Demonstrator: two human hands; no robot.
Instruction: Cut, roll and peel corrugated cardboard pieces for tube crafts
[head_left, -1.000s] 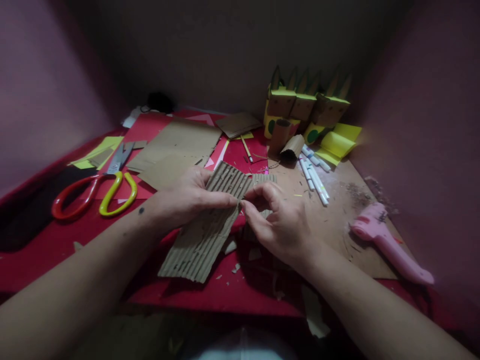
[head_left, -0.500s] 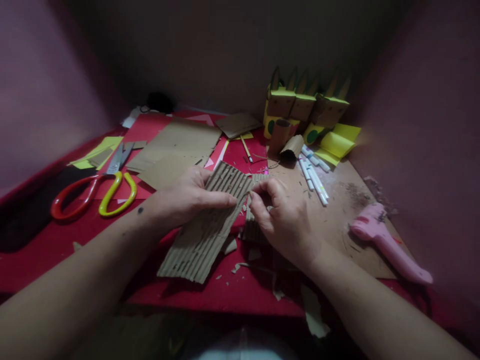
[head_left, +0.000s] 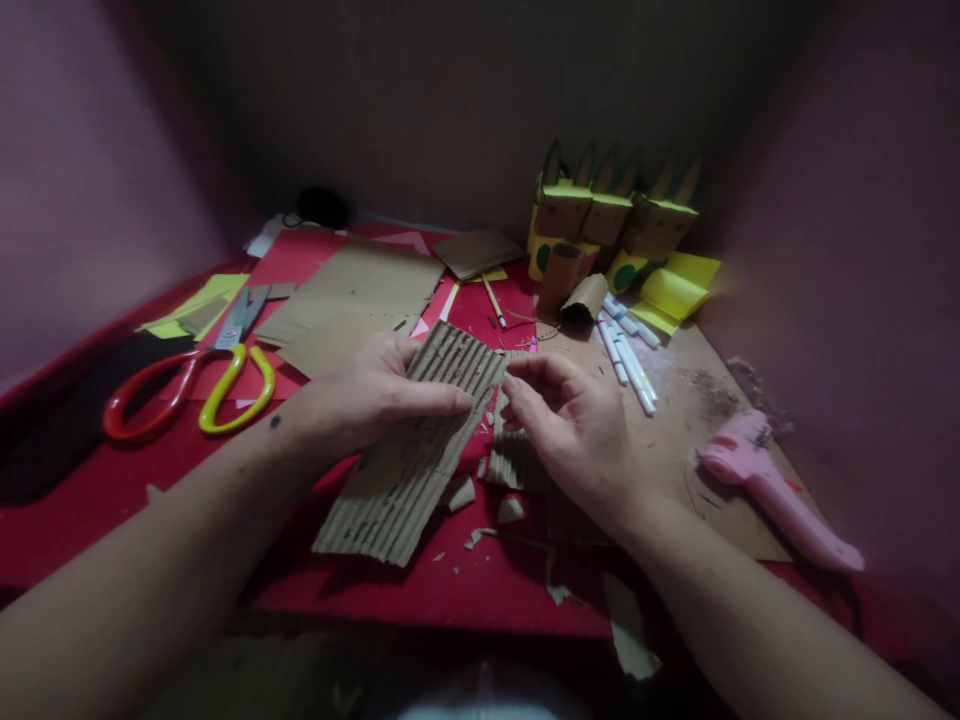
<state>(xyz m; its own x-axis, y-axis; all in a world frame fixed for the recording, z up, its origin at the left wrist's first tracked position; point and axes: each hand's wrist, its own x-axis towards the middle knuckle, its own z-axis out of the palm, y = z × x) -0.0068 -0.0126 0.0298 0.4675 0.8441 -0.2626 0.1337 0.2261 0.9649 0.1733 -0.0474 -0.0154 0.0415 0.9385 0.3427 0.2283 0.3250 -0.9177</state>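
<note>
My left hand (head_left: 371, 395) grips a long strip of ribbed corrugated cardboard (head_left: 409, 470), thumb pressed across its upper part, the strip slanting down toward me above the red table (head_left: 90, 500). My right hand (head_left: 574, 425) hovers just right of the strip's top edge, fingers loosely curled and apart, holding nothing I can make out. A smaller ribbed cardboard piece (head_left: 508, 455) lies on the table under that hand. Small torn cardboard scraps (head_left: 510, 510) lie around it.
Red-and-yellow-handled scissors (head_left: 187, 385) lie at the left. Flat brown cardboard sheets (head_left: 352, 295) sit behind my hands. Paper-and-cardboard figures (head_left: 611, 215), cardboard tubes (head_left: 574, 285), white markers (head_left: 626, 350) and a pencil (head_left: 493, 298) stand at the back right. A pink glue gun (head_left: 776, 490) lies at the right.
My right hand let go of its pinch at the strip's edge and opened slightly, drawing a little to the right. The left hand and strip stayed nearly still.
</note>
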